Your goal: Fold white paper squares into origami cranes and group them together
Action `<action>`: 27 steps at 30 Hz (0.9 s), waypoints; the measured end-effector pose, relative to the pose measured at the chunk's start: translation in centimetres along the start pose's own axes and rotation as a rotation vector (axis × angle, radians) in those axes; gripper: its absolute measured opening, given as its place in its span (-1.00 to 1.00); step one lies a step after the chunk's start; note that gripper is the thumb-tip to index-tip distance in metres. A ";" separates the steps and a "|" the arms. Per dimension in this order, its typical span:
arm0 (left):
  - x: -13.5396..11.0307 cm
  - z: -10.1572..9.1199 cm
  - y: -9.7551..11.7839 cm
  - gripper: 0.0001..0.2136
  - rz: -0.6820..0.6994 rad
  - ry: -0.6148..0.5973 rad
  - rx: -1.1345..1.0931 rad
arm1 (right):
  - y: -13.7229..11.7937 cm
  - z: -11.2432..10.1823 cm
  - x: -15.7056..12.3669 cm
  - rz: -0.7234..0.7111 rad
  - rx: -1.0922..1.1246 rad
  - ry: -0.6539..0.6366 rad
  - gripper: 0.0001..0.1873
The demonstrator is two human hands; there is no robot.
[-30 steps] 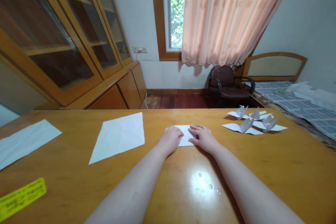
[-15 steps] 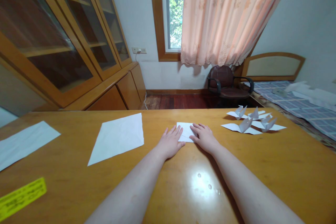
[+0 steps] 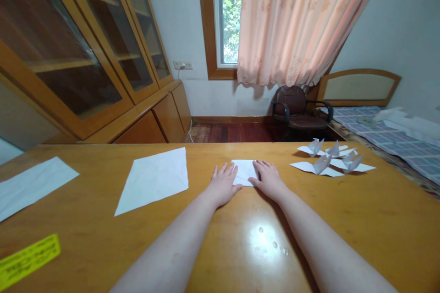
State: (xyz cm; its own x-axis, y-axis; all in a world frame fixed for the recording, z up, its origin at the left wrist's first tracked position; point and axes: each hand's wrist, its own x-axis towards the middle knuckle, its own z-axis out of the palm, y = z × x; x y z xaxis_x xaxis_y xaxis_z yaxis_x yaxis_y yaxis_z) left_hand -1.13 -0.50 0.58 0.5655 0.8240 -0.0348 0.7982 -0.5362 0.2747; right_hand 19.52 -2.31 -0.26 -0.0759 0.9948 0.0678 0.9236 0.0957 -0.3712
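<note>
A small folded white paper [image 3: 244, 170] lies flat on the wooden table [image 3: 144, 242], with a slanting crease or fold line across it. My left hand [image 3: 224, 184] rests flat on its left edge, fingers spread. On the opposite edge lies my right hand [image 3: 269, 180], palm down with the fingers stretched out and the thumb on the paper. Parts of both side edges are hidden under the fingers. Neither hand grips anything.
Several folded paper cranes [image 3: 322, 164] stand grouped at the right back. To the left lie a large white sheet [image 3: 156, 176] and another sheet [image 3: 36, 185]. A yellow label [image 3: 29, 258] is at the near left. Beyond the table are a chair [image 3: 292, 103] and a bed [image 3: 364, 119].
The fingers of my right hand have shifted slightly at the paper's right edge, drawing a little closer together. My left hand and the paper stay nearly where they were.
</note>
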 end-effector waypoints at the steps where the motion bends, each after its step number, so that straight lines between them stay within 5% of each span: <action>1: 0.0 -0.1 0.0 -0.37 0.000 0.000 0.000 | 0.0 0.0 0.0 0.011 0.008 0.004 -0.26; 17: -0.1 -0.5 0.1 -0.37 0.001 -0.027 0.017 | -0.3 -0.3 0.0 -0.070 0.029 0.021 -0.30; 27: -0.1 -0.6 0.2 -0.45 0.091 -0.021 -0.006 | -1.0 -0.6 -0.7 -0.208 0.271 -0.011 -0.22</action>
State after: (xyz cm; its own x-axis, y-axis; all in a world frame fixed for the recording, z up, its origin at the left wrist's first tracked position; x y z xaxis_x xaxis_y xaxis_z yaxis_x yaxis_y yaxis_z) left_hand -1.19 -0.59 1.25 0.6398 0.7680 -0.0292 0.7422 -0.6075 0.2832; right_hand 18.86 -3.16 0.60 -0.2573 0.9533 0.1582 0.7545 0.3005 -0.5835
